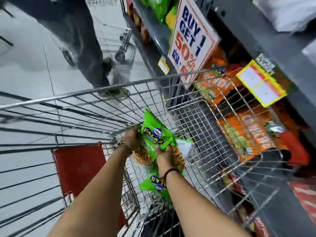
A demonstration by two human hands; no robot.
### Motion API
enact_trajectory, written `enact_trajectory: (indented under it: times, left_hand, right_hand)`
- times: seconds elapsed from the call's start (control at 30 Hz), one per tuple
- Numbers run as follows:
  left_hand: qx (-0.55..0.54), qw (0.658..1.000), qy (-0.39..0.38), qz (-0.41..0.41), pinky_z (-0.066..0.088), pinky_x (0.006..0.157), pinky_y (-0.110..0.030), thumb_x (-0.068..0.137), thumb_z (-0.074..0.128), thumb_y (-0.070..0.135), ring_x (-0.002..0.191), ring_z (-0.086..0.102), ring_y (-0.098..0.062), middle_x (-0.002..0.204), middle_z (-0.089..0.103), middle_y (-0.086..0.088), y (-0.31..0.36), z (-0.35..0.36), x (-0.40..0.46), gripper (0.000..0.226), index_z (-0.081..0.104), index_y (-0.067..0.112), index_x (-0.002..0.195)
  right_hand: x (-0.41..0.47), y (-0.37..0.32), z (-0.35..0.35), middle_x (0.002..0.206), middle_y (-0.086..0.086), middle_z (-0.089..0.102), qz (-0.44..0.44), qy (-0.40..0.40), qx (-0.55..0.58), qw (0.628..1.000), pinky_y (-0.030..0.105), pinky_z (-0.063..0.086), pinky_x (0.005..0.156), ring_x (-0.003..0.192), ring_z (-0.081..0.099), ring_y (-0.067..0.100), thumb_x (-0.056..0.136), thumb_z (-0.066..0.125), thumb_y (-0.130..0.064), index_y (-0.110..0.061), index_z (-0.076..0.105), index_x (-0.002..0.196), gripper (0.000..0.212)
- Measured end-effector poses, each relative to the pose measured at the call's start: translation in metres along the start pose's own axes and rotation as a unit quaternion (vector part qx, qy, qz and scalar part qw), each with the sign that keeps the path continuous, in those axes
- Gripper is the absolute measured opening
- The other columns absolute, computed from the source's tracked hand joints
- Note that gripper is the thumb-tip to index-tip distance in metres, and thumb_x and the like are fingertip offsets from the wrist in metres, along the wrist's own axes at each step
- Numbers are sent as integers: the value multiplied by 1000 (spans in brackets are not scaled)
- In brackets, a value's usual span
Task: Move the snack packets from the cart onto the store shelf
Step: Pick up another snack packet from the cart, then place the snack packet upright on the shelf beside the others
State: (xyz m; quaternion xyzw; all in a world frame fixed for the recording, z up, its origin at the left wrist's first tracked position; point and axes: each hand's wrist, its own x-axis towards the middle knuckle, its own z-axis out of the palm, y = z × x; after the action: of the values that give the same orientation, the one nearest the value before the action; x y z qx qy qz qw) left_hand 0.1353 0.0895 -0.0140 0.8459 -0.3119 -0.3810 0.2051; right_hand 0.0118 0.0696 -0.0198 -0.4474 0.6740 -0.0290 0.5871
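Both my hands reach down into the wire cart (106, 88). My left hand (130, 138) grips the left edge of a green snack packet (153, 132) held upright above the cart floor. My right hand (165, 156) holds the lower right side of the same packet, over its clear window of brown snacks. A second green packet (156, 184) lies on the cart floor under my right wrist. The dark store shelf (256, 41) stands to the right of the cart, with green packets (159, 7) on an upper level and orange packets (253, 134) lower down.
A "Buy 1 Get 1" sign (191, 36) and a yellow price tag (261, 82) stick out from the shelf edges. A person's legs (85, 40) and another cart (123, 36) stand in the aisle ahead. A red child-seat flap (78, 165) sits at the cart's left.
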Motion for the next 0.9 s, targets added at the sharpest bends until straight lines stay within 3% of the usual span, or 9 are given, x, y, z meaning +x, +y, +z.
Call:
enact_trajectory:
  times: [0.1, 0.17, 0.27, 0.4, 0.53, 0.67, 0.77, 0.83, 0.9]
  left_hand:
    - [-57, 998, 0, 26, 45, 80, -29, 81, 57, -5, 102, 56, -24, 119, 60, -24, 22, -22, -17, 47, 49, 4, 126]
    - [-53, 997, -32, 54, 42, 69, -17, 80, 55, -10, 91, 47, -17, 107, 62, -23, 40, -37, -29, 40, 52, -2, 120]
    - [-31, 992, -34, 117, 38, 52, -7, 82, 52, -11, 87, 46, -19, 99, 61, -25, 78, -60, -56, 31, 54, -10, 113]
    - [-49, 980, -37, 191, 36, 59, -23, 83, 53, -12, 89, 48, -22, 116, 56, -40, 135, -79, -100, 35, 49, -13, 118]
    - [-87, 961, -39, 259, 41, 53, -8, 83, 56, -8, 86, 50, -15, 101, 58, -15, 190, -68, -162, 33, 53, -6, 116]
    - [-95, 943, -35, 316, 43, 61, -8, 83, 56, -6, 87, 50, -12, 100, 56, -10, 244, -34, -223, 31, 54, -7, 114]
    - [-114, 919, -63, 371, 38, 46, -2, 83, 55, -7, 82, 46, -15, 108, 61, -35, 296, 7, -286, 31, 53, -12, 113]
    - [-137, 902, -90, 399, 43, 61, -14, 83, 54, -10, 85, 47, -16, 115, 56, -41, 320, 36, -316, 31, 52, -13, 113]
    - [-151, 885, -126, 421, 42, 83, -27, 83, 56, -7, 97, 48, -16, 118, 58, -34, 344, 73, -348, 31, 55, -6, 114]
  right_hand:
    - [-24, -22, -21, 136, 21, 50, -57, 17, 0, 998, 41, 40, 105, 124, 48, 32, 91, 52, -23, 1, 44, 128, 45]
    - [-37, -38, -36, 134, 20, 51, -87, 13, 5, 996, 36, 40, 100, 115, 50, 23, 91, 53, -21, 1, 44, 127, 43]
    - [-68, -56, -69, 109, 18, 62, -172, 29, 19, 984, 32, 43, 82, 95, 49, 17, 90, 54, -16, -5, 56, 108, 22]
    - [-117, -79, -126, 123, 22, 58, -222, 42, -1, 974, 41, 44, 96, 115, 54, 35, 92, 51, -21, 1, 49, 122, 37]
    - [-166, -72, -203, 146, 21, 37, -277, 58, 21, 959, 31, 31, 108, 135, 34, 31, 93, 51, -22, 4, 28, 139, 58]
    - [-217, -48, -275, 108, 26, 61, -334, 179, 58, 924, 33, 34, 76, 107, 57, 32, 88, 58, -14, 9, 52, 118, 38]
    - [-259, -13, -343, 106, 31, 63, -350, 263, 113, 892, 34, 39, 76, 98, 60, 32, 87, 60, -16, 6, 57, 113, 34]
    - [-279, 11, -381, 96, 24, 66, -355, 304, 138, 873, 31, 41, 71, 85, 56, 20, 86, 61, -17, 3, 60, 106, 28]
    - [-299, 40, -422, 105, 23, 67, -356, 345, 167, 852, 30, 45, 79, 91, 58, 21, 86, 61, -18, 1, 60, 107, 28]
